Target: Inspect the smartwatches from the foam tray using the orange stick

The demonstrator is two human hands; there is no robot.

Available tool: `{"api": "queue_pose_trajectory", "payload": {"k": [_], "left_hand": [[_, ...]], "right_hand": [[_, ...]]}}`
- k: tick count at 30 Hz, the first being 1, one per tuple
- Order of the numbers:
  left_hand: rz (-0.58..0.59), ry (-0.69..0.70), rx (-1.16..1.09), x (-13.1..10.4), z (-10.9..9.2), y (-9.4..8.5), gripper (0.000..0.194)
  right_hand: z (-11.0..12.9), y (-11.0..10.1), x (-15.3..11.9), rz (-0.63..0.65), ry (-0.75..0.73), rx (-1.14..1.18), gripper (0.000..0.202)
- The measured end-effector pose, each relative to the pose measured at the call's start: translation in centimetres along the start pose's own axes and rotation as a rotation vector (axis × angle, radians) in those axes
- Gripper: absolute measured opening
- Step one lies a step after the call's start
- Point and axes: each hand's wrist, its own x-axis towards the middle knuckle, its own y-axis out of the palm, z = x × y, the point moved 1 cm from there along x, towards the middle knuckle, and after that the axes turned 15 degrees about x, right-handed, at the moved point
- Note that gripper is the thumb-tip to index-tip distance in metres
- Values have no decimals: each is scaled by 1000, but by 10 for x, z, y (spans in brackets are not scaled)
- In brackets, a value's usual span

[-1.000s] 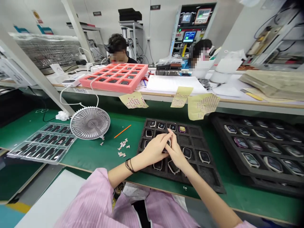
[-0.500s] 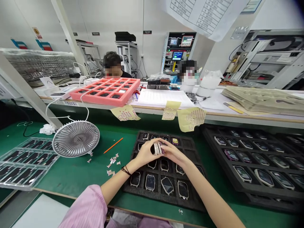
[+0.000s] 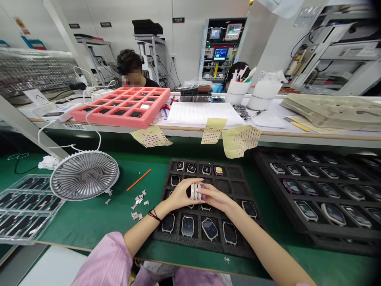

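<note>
Over the middle of a black foam tray (image 3: 190, 241), my left hand (image 3: 179, 195) and my right hand (image 3: 218, 198) face each other. Between their fingers is a short stack of smartwatch bodies (image 3: 195, 191), pale ones with a purple one at the right end. The left fingers wrap round the pale end; the right fingers close on the purple end. Below them, a smartwatch (image 3: 187, 226) with a dark screen sits in a front pocket among several others. One watch (image 3: 219, 170) in the back row has a lit yellow screen.
A grey fan (image 3: 86, 174), an orange stick (image 3: 139, 180) and small loose pieces (image 3: 138, 200) lie to the left, beside a clear tray (image 3: 32, 234). More watches fill a black tray (image 3: 297, 222) at right. Above, a shelf (image 3: 184, 131) carries a pink foam tray (image 3: 143, 119). Two people sit beyond.
My hands have come down slightly with the watch stack, and the right fingers now sit lower on its purple end. The camera view has shifted a little.
</note>
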Motion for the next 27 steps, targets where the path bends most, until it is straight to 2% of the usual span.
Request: {"api": "queue_pose_trajectory", "payload": {"k": [7, 10, 12, 15, 17, 19, 22, 27], "left_hand": [[63, 18, 12, -1, 0, -1, 60], [16, -23, -53, 1, 1, -4, 61], [-71, -117, -166, 2, 4, -5, 59], [-202, -381, -501, 5, 8, -5, 59], [-215, -592, -777, 6, 10, -3, 61], [-160, -742, -993, 7, 12, -1, 56], [-74, -813, -1152, 7, 14, 0, 40], [-45, -769, -1255, 6, 19, 2, 31]], "right_hand": [[-4, 3, 0, -49, -45, -37, 36], [1, 1, 0, -72, -90, -37, 36], [7, -1, -1, -104, -142, -11, 39], [15, -5, 0, -173, -240, 69, 43], [16, -7, 1, -208, -282, 103, 41], [15, -8, 3, -227, -298, 111, 39], [11, -8, 3, -244, -306, 117, 41], [6, -6, 4, -266, -301, 114, 42]]}}
